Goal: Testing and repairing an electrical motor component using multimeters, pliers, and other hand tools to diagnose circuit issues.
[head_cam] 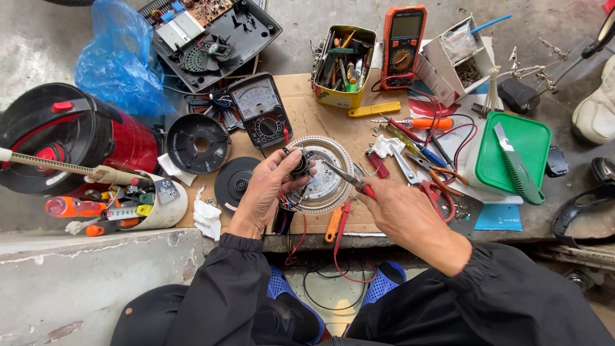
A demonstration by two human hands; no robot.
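small black part probed over round plate

left hand [266,192] pinched a small black part [298,163] above the round metal plate [323,174] (wires trailing). right hand [400,208] gripped a red-handled probe [351,180], tip near the part. analog meter [261,109] lay behind.

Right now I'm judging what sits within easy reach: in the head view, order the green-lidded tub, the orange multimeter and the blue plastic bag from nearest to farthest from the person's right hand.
1. Green-lidded tub, just to the outer side of the right hand.
2. Orange multimeter, ahead of it at the far edge of the cardboard.
3. Blue plastic bag, far across on the left side, beyond the left hand.
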